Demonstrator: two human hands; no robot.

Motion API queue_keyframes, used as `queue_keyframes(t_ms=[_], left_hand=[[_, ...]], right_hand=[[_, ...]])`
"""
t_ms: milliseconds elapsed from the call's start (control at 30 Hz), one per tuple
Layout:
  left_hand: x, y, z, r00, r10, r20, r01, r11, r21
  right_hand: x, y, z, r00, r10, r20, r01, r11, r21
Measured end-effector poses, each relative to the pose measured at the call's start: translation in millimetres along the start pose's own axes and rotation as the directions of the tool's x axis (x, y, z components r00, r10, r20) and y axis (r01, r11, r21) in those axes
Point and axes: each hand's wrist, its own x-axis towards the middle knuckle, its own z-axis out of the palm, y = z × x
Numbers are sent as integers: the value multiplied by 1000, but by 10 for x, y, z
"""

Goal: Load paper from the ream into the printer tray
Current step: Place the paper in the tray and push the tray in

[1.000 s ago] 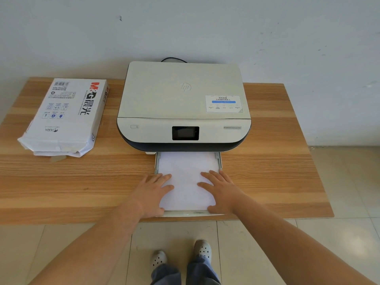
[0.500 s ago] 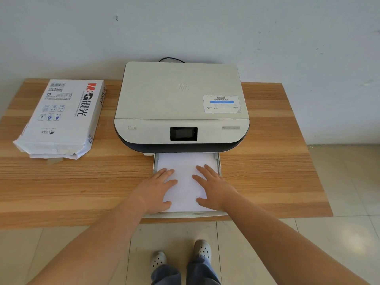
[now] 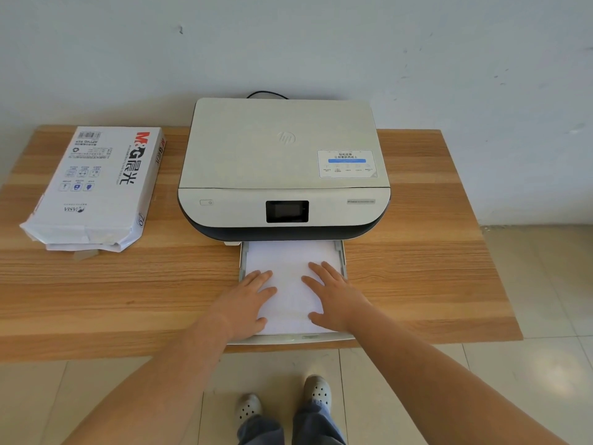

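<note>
A white printer (image 3: 282,162) with a dark front band stands mid-table. Its paper tray (image 3: 342,256) is pulled out toward me and holds a white paper stack (image 3: 288,261). My left hand (image 3: 247,300) lies flat on the stack's left side, fingers spread. My right hand (image 3: 333,297) lies flat on the right side, fingers spread too. Neither hand grips anything. The opened ream (image 3: 96,187), in a white wrapper with red lettering, lies on the table to the left of the printer.
The wooden table (image 3: 433,268) stands against a pale wall; its near edge runs just under the tray's front lip. A black cable (image 3: 266,94) leaves the printer's back. Tiled floor and my shoes (image 3: 316,391) show below.
Both hands have slid forward over the paper toward the printer, and less of the tray shows in front of the printer than before.
</note>
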Motion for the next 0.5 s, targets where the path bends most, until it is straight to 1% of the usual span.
queue_keyframes(t_ms=[100, 133, 167, 200, 233, 267, 300, 333, 367, 433, 500], left_hand=[[-2, -6, 1, 1000, -3, -6, 3, 1000, -9], [-4, -7, 1, 1000, -8, -30, 8, 1000, -17], [-5, -9, 4, 996, -31, -82, 28, 999, -41], [-2, -11, 11, 982, -86, -167, 71, 993, -92], [2, -15, 19, 950, -179, -258, 140, 977, -162], [4, -18, 29, 899, -290, -328, 221, 947, -232], [5, -21, 40, 849, -384, -363, 292, 913, -284], [8, -27, 60, 821, -441, -362, 343, 888, -306], [12, -30, 89, 818, -461, -343, 370, 879, -300], [31, -40, 152, 838, -449, -310, 378, 888, -261], [37, -50, 167, 845, -447, -293, 384, 889, -248]], right_hand=[[-8, -8, -19, 1000, -8, -16, 8, 1000, -1], [-12, -5, -33, 999, -4, -34, 4, 1000, 6], [-21, 0, -55, 998, 19, -64, -18, 1000, 24], [-26, 12, -75, 992, 69, -109, -63, 996, 57], [-35, 31, -89, 976, 144, -165, -128, 987, 101], [-45, 52, -91, 948, 231, -217, -201, 968, 148], [-60, 71, -82, 918, 305, -253, -265, 947, 182], [-80, 84, -62, 900, 350, -261, -308, 933, 188], [-97, 92, -33, 899, 366, -243, -331, 928, 171], [-119, 105, 29, 914, 363, -182, -344, 931, 125], [-119, 105, 45, 919, 364, -153, -349, 930, 117]])
